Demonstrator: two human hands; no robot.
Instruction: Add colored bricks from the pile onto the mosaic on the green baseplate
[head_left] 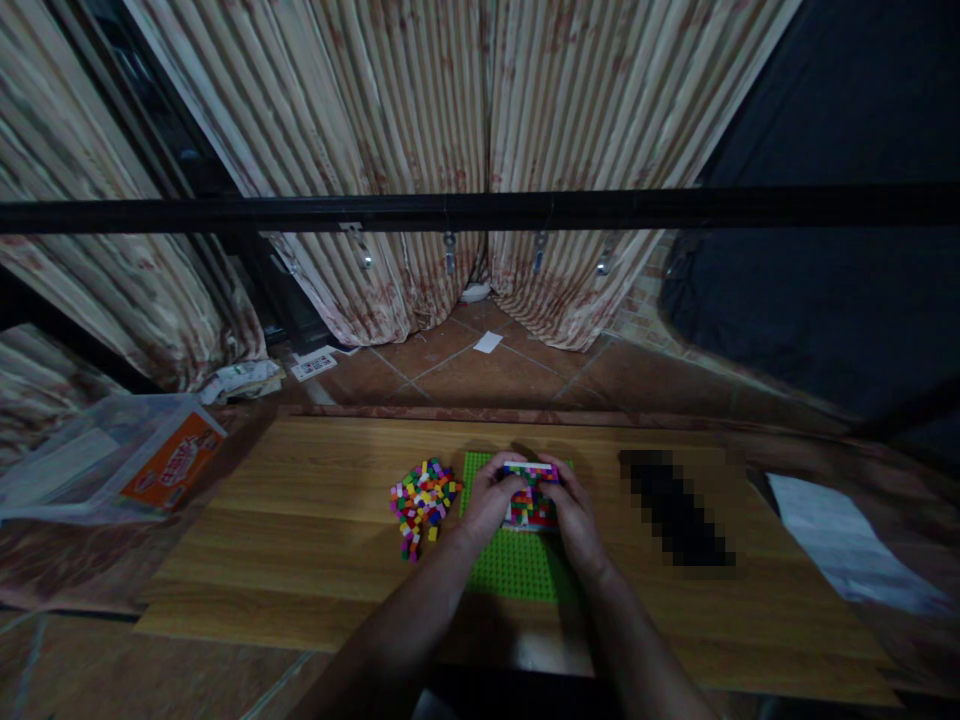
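A green studded baseplate (514,572) lies on the wooden board in front of me. Over its far half is a small block built of multicoloured toy bricks (534,508), with a white strip along its far edge and red near its front. My left hand (489,500) grips the block's left side, fingers curled over the top. On the other side my right hand (574,510) holds it the same way, thumb and fingers bent inward. Whether the block is attached to the baseplate or lifted off it, I cannot tell. Left of the baseplate lies a heap of loose coloured bricks (424,498).
The wooden board (300,520) spans the front. To its left stands a clear plastic box (82,455) with an orange label. A blurred-out dark patch (675,510) and a white sheet (847,540) are at right. A black bar (480,212) crosses before the curtains (420,110).
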